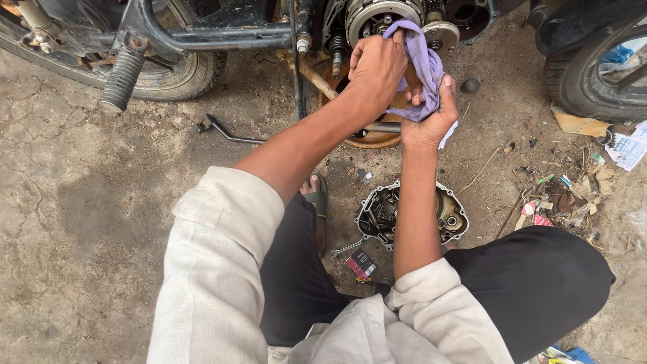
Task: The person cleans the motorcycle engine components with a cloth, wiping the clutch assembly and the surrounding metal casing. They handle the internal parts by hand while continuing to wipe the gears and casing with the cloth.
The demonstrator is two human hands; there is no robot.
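Both my hands are raised in front of an opened motorcycle engine (377, 17). My left hand (376, 67) grips the upper part of a purple cloth (423, 64), close to the round clutch assembly. My right hand (431, 118) holds the lower part of the same cloth, which is bunched between the two hands. Below my right forearm, a removed engine side cover (381, 212) lies on the ground with its inside facing up.
A rusty round pan (374, 139) sits under the engine. A kick lever (226, 131) lies on the concrete at left. A footpeg (121, 77) and rear tyre (175, 74) are upper left, another tyre (579, 74) upper right. Litter (566, 195) lies at right. A wrench (347, 248) and small red box (360, 264) lie by my sandalled foot.
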